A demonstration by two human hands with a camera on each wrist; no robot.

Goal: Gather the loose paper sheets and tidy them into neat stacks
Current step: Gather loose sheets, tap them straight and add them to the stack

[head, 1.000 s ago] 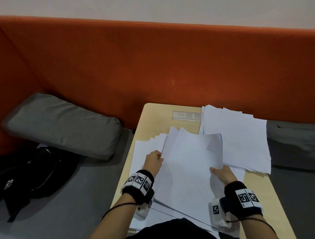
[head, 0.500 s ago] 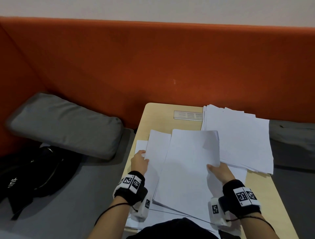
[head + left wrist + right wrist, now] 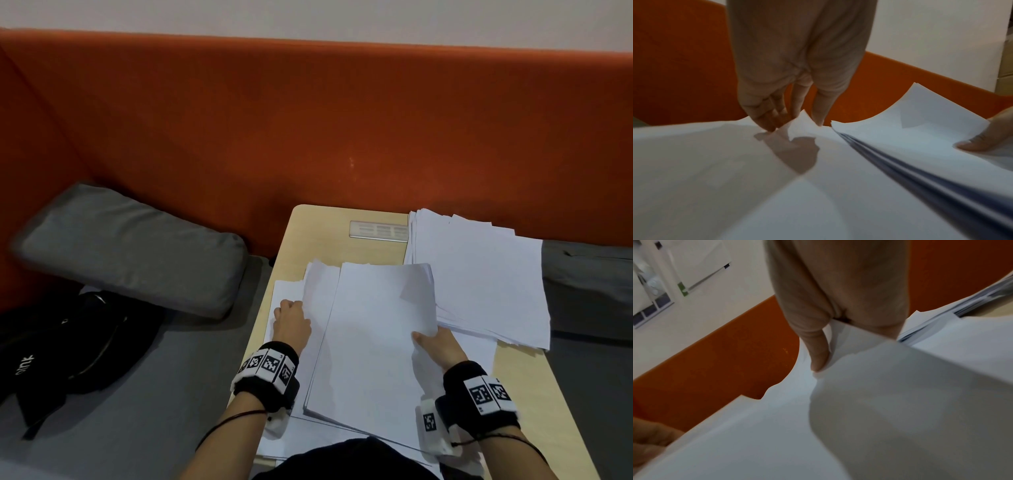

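Note:
A thick bundle of white sheets (image 3: pixel 373 342) is lifted off the small wooden table (image 3: pixel 325 233). My right hand (image 3: pixel 436 344) grips its right edge, thumb on top (image 3: pixel 818 356), fingers underneath. My left hand (image 3: pixel 291 317) is at the bundle's left side and pinches the edge of loose sheets (image 3: pixel 317 294) between thumb and curled fingers (image 3: pixel 777 120). More loose sheets (image 3: pixel 286 291) lie flat beneath. A second, roughly squared pile of paper (image 3: pixel 479 277) lies at the table's back right.
An orange padded backrest (image 3: pixel 308 130) runs behind the table. A grey cushion (image 3: pixel 133 246) and a black bag (image 3: pixel 68 346) lie on the grey seat to the left. A metal socket plate (image 3: pixel 378 230) is set in the table's far edge.
My left hand moved left and nearer, off the held bundle, onto the loose sheets beside it. The bundle tilted flatter; my right hand kept its grip.

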